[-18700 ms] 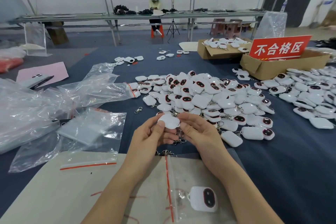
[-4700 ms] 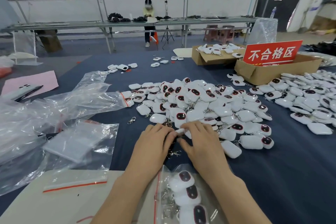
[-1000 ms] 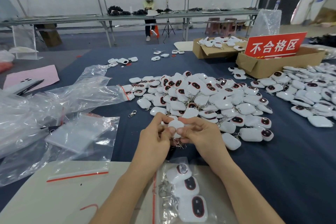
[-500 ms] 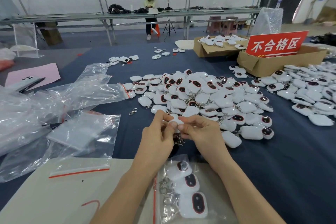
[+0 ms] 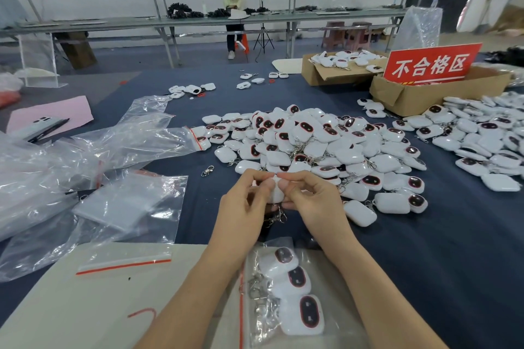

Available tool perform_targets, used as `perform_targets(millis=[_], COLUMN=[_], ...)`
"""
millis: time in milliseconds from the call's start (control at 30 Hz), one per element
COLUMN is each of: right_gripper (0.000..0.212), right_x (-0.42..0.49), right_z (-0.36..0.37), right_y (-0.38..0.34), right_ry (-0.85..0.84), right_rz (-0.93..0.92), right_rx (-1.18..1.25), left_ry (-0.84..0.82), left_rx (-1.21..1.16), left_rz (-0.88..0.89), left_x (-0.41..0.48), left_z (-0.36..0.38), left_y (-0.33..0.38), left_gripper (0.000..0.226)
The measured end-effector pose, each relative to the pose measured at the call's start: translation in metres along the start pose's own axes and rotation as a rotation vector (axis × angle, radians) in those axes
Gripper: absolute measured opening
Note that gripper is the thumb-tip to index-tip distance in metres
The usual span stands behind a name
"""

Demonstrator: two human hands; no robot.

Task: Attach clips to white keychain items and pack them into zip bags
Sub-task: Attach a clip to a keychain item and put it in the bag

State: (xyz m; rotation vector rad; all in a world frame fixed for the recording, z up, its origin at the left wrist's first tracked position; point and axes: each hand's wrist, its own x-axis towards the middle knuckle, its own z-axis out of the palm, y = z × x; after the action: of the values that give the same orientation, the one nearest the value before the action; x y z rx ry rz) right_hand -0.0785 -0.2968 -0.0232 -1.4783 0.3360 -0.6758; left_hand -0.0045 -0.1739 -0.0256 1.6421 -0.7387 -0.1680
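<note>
My left hand (image 5: 246,201) and my right hand (image 5: 309,198) meet above the blue table and together pinch one white keychain item (image 5: 275,192), mostly hidden by the fingers. A metal clip (image 5: 276,217) dangles beneath it. Below my wrists lies a zip bag (image 5: 289,292) with three white keychain items inside, their dark faces up and their clips bunched at the left. A large pile of white keychain items (image 5: 326,147) covers the table just beyond my hands. One loose clip (image 5: 207,170) lies to the left of the pile.
Empty zip bags (image 5: 93,173) spread over the left side. A pale board (image 5: 85,300) lies at the near edge. Two cardboard boxes (image 5: 419,93) with a red sign (image 5: 431,64) stand at the back right, more white items (image 5: 487,144) beside them. A person sits far behind.
Both hands have stayed together on the same white item, shifting slightly with small finger movements. The bag with three items has not moved.
</note>
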Motion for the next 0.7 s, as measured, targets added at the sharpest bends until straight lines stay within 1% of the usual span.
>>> perform_targets(millis=[33, 100, 200, 267, 333, 433, 567, 700], right_gripper=[0.023, 0.029, 0.038, 0.037, 0.035, 0.046, 0.05, 0.047], right_x=[0.0, 0.001, 0.002, 0.003, 0.003, 0.004, 0.003, -0.001], right_z=[0.0, -0.001, -0.003, -0.004, -0.005, -0.006, -0.004, 0.0], right_y=[0.0, 0.001, 0.003, 0.006, 0.009, 0.013, 0.014, 0.012], right_ry=[-0.003, -0.017, 0.003, -0.002, -0.064, -0.127, -0.14, -0.09], right_rz=[-0.007, -0.01, -0.008, -0.02, -0.03, -0.03, -0.1, -0.153], right_rx=[0.013, 0.024, 0.009, -0.043, -0.134, -0.274, -0.496, -0.539], left_ry=[0.006, 0.006, -0.062, -0.079, -0.064, -0.041, -0.023, -0.007], left_rx=[-0.023, 0.014, 0.094, 0.114, 0.112, 0.07, 0.087, 0.077], left_rz=[-0.018, -0.022, -0.016, -0.029, -0.038, -0.056, -0.102, -0.109], left_x=[0.001, 0.001, 0.0, 0.002, 0.002, 0.002, 0.002, 0.003], left_z=[0.001, 0.001, 0.001, 0.001, 0.0, -0.001, -0.001, -0.002], left_y=[-0.001, -0.001, -0.002, -0.002, -0.001, 0.001, -0.002, -0.003], left_gripper=[0.022, 0.034, 0.046, 0.047, 0.046, 0.045, 0.042, 0.038])
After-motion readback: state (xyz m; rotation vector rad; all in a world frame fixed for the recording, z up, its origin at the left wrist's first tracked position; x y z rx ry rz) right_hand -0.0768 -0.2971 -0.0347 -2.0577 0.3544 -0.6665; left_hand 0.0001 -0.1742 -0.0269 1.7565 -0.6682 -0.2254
